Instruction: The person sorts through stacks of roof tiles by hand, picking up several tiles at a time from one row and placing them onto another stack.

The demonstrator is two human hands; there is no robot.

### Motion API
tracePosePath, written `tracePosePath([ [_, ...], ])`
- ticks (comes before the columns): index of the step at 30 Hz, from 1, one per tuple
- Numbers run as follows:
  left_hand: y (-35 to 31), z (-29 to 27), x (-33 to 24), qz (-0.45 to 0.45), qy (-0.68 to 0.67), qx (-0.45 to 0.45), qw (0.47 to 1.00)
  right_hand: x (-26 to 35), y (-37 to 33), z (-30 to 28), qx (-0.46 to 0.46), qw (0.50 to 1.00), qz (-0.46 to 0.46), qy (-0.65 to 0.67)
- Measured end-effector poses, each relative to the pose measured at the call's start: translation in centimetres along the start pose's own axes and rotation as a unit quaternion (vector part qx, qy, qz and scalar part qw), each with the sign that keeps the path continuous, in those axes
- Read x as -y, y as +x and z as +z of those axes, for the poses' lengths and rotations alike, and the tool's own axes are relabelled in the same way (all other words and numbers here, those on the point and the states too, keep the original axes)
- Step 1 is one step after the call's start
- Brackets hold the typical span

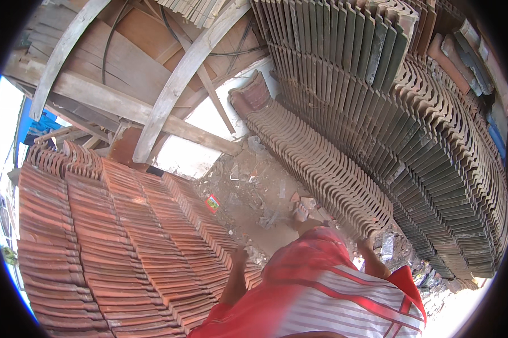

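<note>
My left hand (239, 256) hangs beside the near right edge of the stacked red-orange roof tiles (135, 242). Its fingers are too small and unclear to read, and I make out nothing in it. At the near end of a low row of brown roof tiles (327, 163), my right hand (365, 243) is smeared, its fingers partly hidden. Whether it touches the last tile I cannot tell. The low row's tiles stand on edge, packed tightly together. Above and right of it rises a tall, tiered stack of dark, weathered roof tiles (372, 129).
Between the stacks runs a dirt floor (248, 186) strewn with debris. Broken tile pieces (303, 207) and a small red-green packet (212, 203) lie there. Wooden beams (192, 73) and boards cross the far left, before a white wall (197, 129).
</note>
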State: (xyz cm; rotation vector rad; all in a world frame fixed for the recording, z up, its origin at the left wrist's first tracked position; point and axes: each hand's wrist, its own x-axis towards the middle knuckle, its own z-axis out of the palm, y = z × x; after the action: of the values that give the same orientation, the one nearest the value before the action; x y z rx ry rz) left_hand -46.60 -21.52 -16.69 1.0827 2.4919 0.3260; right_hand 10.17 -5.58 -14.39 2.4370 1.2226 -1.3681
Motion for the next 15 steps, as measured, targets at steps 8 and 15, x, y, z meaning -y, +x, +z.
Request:
tracePosePath([
  [8,13.8,-4.3,-7.1,0.085,0.205,0.22,0.95,15.1,13.3,2.4,-0.141,0.942,-0.304,0.009],
  [15,34.3,-7.4,-15.3,0.049,0.123,0.179,0.975,32.5,5.2,-2.0,-0.167,0.936,-0.195,0.241],
])
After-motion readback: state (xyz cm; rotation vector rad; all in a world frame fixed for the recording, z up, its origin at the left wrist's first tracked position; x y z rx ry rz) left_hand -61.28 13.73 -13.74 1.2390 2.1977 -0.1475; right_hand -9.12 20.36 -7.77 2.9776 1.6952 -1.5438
